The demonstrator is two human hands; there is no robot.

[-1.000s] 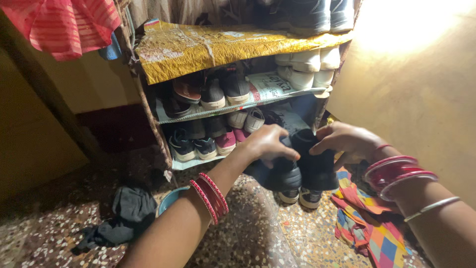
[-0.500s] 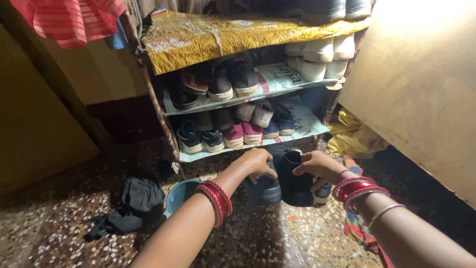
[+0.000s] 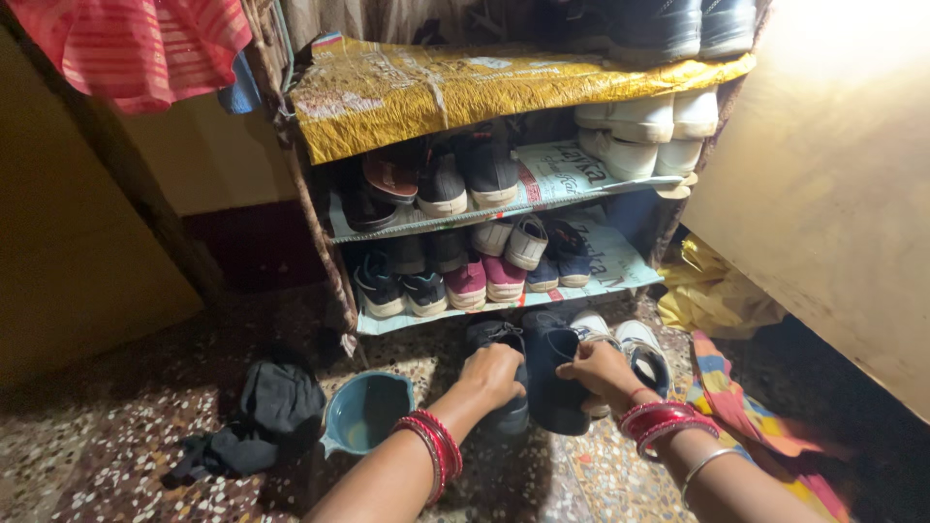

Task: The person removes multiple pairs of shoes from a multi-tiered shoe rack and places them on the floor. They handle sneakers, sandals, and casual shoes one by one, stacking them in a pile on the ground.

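Observation:
Two dark blue shoes stand side by side on the speckled floor in front of the shoe rack [image 3: 344, 237]. My left hand [image 3: 489, 376] rests on the left dark shoe [image 3: 496, 339], fingers curled over it. My right hand [image 3: 601, 370] grips the right dark shoe [image 3: 554, 378] at its side. Both wrists carry red bangles. A pair of white and dark sneakers [image 3: 630, 344] stands just right of the dark shoes.
The rack's shelves hold several pairs of shoes; a yellow sheet [image 3: 465, 87] covers the top shelf. A blue bowl [image 3: 366, 412] and a dark cloth [image 3: 266, 416] lie on the floor at left. A colourful cloth [image 3: 746, 412] and a yellow bag [image 3: 712, 291] lie at right, by a board.
My hands have lowered the two dark shoes from mid-air down to the floor in front of the rack. The view has shifted closer to the floor.

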